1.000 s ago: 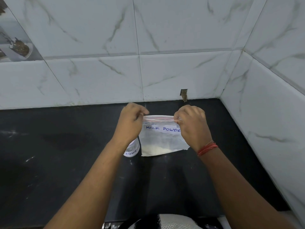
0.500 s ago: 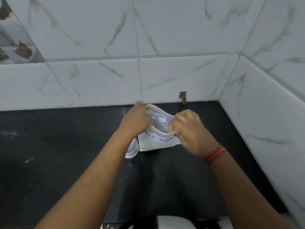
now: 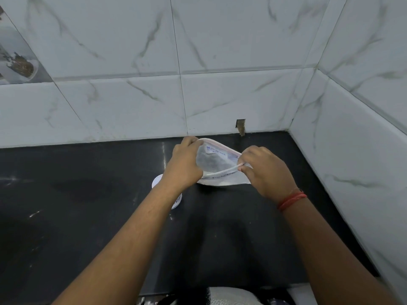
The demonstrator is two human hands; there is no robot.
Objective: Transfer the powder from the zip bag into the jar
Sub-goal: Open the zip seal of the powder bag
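Black and glossy, the counter point(image 3: 88, 216) fills the lower part of the view, with some pale dust marks on its left side, and it runs back into a corner of white marble-look tiles point(image 3: 231, 95).

Nearest to the camera, two bare forearms reach forward over the counter; the right one wears a red thread bracelet point(image 3: 291, 198) at the wrist. A little farther, the jar point(image 3: 167, 192) stands on the counter, mostly hidden under the left forearm. Only a part of its white top and a strip of its label are visible, so it is not possible to say if it is open or has a lid on.

Just beyond the jar, the zip bag point(image 3: 217, 167) is held over the counter, its bottom near or on the surface. The left hand point(image 3: 184, 165) pinches the left side of its mouth, and the right hand point(image 3: 265, 172) pinches the near lip at the right side, so each grip is closed on the bag. The two lips stand apart and the mouth is open towards the camera. Some white powder lies in the bottom of the bag.

As a judgement, the task is at an early stage: the bag is opened, but no powder appears to be poured. Bringing the bag's mouth over the jar and tipping it is left.
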